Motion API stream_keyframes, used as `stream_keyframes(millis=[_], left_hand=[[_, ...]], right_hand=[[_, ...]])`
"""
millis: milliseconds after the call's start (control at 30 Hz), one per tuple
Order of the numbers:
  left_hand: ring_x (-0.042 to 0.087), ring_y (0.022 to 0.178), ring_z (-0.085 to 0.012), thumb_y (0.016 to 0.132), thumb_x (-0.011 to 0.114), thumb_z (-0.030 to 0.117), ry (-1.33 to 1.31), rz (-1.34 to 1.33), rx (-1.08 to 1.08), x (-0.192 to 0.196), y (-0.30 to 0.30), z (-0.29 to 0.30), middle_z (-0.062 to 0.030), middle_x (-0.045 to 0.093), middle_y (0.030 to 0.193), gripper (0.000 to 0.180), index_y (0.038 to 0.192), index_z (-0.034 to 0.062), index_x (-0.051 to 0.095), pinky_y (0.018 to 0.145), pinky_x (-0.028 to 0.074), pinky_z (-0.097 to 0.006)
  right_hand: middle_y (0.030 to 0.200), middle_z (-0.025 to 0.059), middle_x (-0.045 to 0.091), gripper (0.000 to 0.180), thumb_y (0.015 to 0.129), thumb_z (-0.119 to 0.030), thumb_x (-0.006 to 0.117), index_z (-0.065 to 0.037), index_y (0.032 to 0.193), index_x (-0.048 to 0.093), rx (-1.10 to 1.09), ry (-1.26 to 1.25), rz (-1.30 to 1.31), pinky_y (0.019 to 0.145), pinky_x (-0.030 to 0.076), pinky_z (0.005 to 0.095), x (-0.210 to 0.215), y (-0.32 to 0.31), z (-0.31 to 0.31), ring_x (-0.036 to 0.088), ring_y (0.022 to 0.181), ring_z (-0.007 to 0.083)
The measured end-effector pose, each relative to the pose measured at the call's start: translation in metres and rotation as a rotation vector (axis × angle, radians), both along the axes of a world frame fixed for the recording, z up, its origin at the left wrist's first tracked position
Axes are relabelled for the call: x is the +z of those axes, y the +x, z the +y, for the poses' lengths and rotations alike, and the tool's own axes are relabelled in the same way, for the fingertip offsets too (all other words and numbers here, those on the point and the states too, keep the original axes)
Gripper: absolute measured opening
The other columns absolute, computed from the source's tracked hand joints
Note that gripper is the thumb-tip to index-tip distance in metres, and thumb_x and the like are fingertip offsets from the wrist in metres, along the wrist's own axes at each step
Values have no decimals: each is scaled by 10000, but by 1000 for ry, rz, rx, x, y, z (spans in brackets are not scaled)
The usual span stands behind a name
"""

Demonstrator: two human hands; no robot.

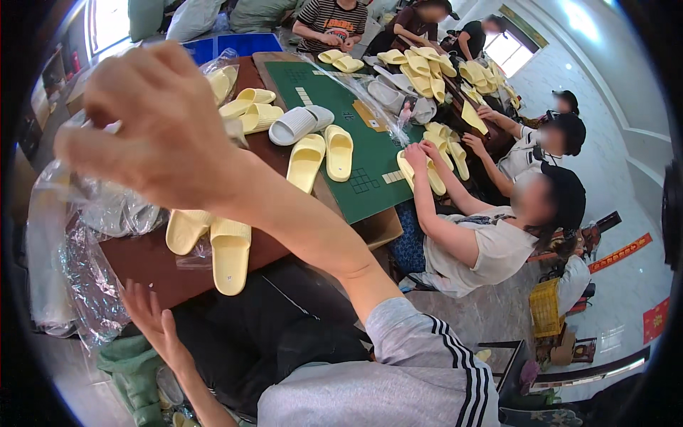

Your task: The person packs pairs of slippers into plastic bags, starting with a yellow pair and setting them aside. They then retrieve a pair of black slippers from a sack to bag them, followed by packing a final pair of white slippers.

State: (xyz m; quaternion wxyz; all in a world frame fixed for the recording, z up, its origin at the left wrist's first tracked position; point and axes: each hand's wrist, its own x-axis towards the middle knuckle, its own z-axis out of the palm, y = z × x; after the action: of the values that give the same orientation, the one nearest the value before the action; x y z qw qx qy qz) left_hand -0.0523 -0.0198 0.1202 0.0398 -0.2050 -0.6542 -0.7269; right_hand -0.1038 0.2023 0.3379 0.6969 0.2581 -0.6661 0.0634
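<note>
My right hand [153, 121] reaches across to the left, closed on the top of a clear plastic bag [117, 210] that hangs over the brown table's [142, 260] left end; something grey shows inside the bag. Just right of the bag, a pair of pale yellow slippers [217, 245] lies soles down at the table's near edge. My left hand [146, 313] is low at the table's near edge with fingers spread, holding nothing, beside a heap of clear bags [82, 285].
More yellow slippers [324, 156] and a white pair [299, 122] lie farther up the table by a green mat [356, 153]. Several other people sit along the right side and far end handling yellow slippers [427, 71]. A yellow crate [546, 307] stands on the floor.
</note>
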Motion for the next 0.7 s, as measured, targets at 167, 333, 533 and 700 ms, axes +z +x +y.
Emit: stream_keyframes(millis=[167,333,533,700], left_hand=[[99,1478,-284,806,742,390,53,134,152,17,-34,-19,-123,128,1595,1061,1553,130,35,1195,89,-518],[191,1444,-294,794,718,260,89,-115,230,-70,-32,-111,-125,222,1554,966,1529,113,109,1173,183,-485],[331,1381,-305,784,661,20,174,65,434,-43,-56,-123,-124,351,1483,837,1494,78,221,1140,293,-439],[537,1193,-319,794,641,-5,59,182,315,15,-38,-106,-108,621,1073,657,1402,18,394,1107,334,-478]], right_hand=[[754,-35,523,116,691,-299,639,-198,675,585,228,208,-119,705,438,380,-25,-4,-58,557,758,171],[763,-55,525,158,720,-272,632,-174,608,578,481,367,-274,770,465,353,-50,26,-91,569,783,155],[821,-29,560,80,699,-212,648,-161,657,602,396,413,-444,723,470,314,-47,19,-58,596,812,150],[864,-21,566,54,728,-204,660,-171,750,622,486,353,-491,800,481,312,-51,17,-61,598,838,157]])
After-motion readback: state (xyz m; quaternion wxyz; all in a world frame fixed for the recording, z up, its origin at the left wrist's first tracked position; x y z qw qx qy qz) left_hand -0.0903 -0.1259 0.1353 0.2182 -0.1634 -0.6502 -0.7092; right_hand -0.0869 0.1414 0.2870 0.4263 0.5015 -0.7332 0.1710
